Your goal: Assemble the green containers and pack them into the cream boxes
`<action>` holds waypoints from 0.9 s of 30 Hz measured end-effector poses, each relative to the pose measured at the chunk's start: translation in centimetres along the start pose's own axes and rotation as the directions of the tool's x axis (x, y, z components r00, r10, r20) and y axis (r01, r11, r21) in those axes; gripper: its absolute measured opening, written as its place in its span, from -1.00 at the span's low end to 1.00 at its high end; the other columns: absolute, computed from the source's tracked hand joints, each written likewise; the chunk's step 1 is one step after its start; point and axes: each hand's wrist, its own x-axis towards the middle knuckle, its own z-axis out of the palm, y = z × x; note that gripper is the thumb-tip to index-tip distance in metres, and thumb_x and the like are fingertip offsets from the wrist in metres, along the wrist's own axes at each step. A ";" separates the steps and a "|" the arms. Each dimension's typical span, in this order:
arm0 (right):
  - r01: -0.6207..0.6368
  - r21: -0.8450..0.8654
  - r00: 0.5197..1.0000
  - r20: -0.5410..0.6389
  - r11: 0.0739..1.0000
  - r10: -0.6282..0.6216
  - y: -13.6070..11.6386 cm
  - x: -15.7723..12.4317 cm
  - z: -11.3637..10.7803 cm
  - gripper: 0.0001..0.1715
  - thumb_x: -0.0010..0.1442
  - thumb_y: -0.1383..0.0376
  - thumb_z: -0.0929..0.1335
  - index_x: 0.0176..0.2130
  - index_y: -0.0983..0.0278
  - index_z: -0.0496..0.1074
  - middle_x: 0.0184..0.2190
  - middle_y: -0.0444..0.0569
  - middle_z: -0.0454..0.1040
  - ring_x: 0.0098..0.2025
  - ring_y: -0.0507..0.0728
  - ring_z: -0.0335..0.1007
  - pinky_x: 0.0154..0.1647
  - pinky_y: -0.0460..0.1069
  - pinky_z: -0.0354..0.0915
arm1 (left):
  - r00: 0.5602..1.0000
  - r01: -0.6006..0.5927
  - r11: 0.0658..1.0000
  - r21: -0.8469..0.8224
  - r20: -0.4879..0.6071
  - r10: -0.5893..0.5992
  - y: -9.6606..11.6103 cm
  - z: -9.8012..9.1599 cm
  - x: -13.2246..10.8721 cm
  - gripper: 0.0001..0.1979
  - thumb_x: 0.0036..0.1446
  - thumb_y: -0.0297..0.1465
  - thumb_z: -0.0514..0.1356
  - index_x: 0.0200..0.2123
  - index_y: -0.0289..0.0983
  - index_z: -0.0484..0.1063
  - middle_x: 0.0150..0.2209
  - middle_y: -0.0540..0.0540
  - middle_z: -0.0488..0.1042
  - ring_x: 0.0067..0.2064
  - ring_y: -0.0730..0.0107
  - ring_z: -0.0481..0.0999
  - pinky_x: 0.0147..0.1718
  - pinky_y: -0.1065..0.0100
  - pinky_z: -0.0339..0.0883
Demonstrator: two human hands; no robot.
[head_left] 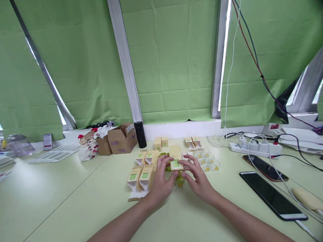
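Observation:
Between my two hands is a small tan carton (176, 153) with a green square label, tilted toward me. My left hand (163, 178) pinches its left side with bent fingers. On the other side, the fingers of my right hand (198, 176) press against its right edge. Directly below the carton stands a small clear jar (180, 183) with a yellow-green lid, close to both thumbs; my fingers and the carton partly cover it. Left of my left hand lie several similar cartons (145, 176) with open flaps. Green-lidded items behind the carton are mostly hidden.
Clear cups with yellow centres (207, 161) sit right of my hands. More cartons (193, 143) stand farther back. Two phones (274, 195), cables and a power strip (256, 149) lie at right. A brown cardboard box (122, 138) and black cylinder (140, 134) stand back left.

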 end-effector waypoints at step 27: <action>0.323 -0.286 0.942 0.192 0.902 -0.276 -1.1 -0.5 -0.3 -0.34 0.37 0.45 0.26 0.36 0.05 0.28 0.37 0.05 0.39 0.43 0.32 0.23 0.40 0.38 0.26 | 0.972 0.177 0.984 -0.011 -0.154 -0.177 -1.1 -1.1 1.6 -0.52 0.28 -0.09 0.30 0.14 -0.22 0.42 0.08 -0.24 0.55 0.11 0.02 0.51 0.13 0.04 0.36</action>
